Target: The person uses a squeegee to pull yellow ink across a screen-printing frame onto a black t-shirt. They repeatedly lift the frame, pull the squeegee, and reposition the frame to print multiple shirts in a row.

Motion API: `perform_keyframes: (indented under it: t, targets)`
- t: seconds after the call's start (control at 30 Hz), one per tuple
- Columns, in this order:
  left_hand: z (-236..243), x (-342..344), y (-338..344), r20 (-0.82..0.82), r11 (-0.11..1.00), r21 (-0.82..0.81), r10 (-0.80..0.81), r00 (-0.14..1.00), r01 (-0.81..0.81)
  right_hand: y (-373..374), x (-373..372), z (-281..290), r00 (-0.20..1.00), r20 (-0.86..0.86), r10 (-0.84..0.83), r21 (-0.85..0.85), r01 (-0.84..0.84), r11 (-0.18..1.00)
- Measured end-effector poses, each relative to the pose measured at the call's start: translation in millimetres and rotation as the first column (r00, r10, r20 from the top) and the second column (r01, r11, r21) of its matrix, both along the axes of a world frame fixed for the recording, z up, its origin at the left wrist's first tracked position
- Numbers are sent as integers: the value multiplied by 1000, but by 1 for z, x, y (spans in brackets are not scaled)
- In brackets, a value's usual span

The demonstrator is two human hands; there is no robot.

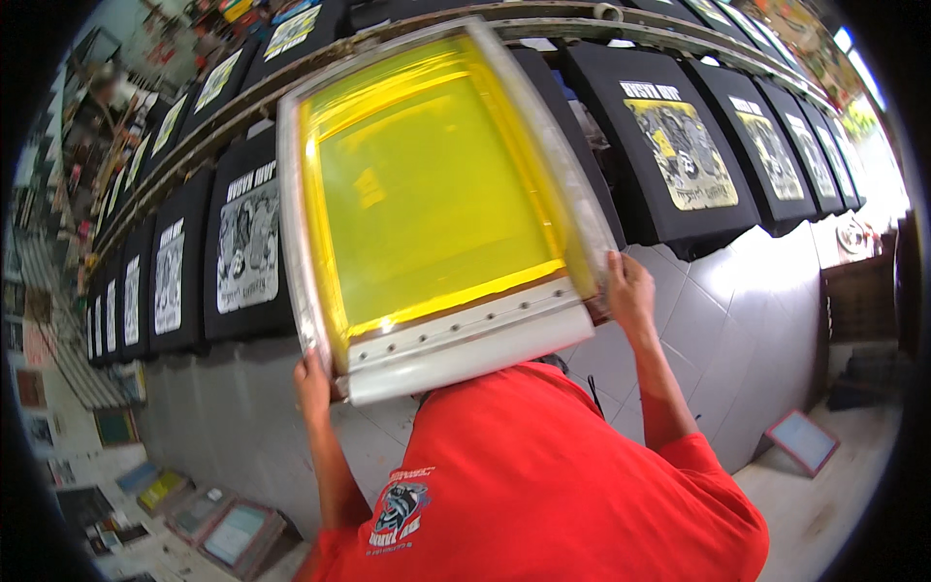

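Note:
My hands carry a large screen-printing frame point(417, 204) with a yellow mesh, tilted in front of my chest. Its pale border is edged inside with shiny yellow tape. A white bar with a row of screws point(465, 335) runs across its near end. My left hand point(312, 388) is closed on the near left corner, while my right hand point(628, 289) grips the right side near its lower corner. Parts of the fingers are hidden behind the frame. Beyond it, black T-shirts point(669, 145) with printed pictures lie on boards, some of them covered by the frame.
Rows of boards with black shirts point(170, 272) stretch away on both sides along a long rail point(208, 145). Grey floor tiles point(713, 320) lie below. More framed screens point(233, 533) rest at the lower left, and another point(803, 441) leans at the right.

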State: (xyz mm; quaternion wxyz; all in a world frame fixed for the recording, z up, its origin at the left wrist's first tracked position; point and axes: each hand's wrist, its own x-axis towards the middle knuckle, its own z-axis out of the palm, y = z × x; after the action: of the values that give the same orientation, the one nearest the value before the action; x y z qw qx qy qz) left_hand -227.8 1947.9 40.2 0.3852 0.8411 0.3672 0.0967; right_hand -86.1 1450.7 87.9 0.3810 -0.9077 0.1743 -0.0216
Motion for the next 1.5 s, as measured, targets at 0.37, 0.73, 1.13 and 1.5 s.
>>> perform_keyframes:
  t: [0.37,0.73,1.13,1.5]
  targets:
    - [-3,-109,257,19,986,5,167,986,-167,261,-56,-28,986,45,159,67,-162,985]
    - [-29,-119,354,-68,993,24,114,991,-113,364,-48,-50,983,23,182,60,-183,981]
    - [-3,-95,424,-53,995,56,86,995,-83,433,-75,-25,993,-20,116,-23,-116,993]
    - [-12,-59,512,-28,990,-12,-144,989,144,503,-120,-43,993,92,-72,-74,79,994]
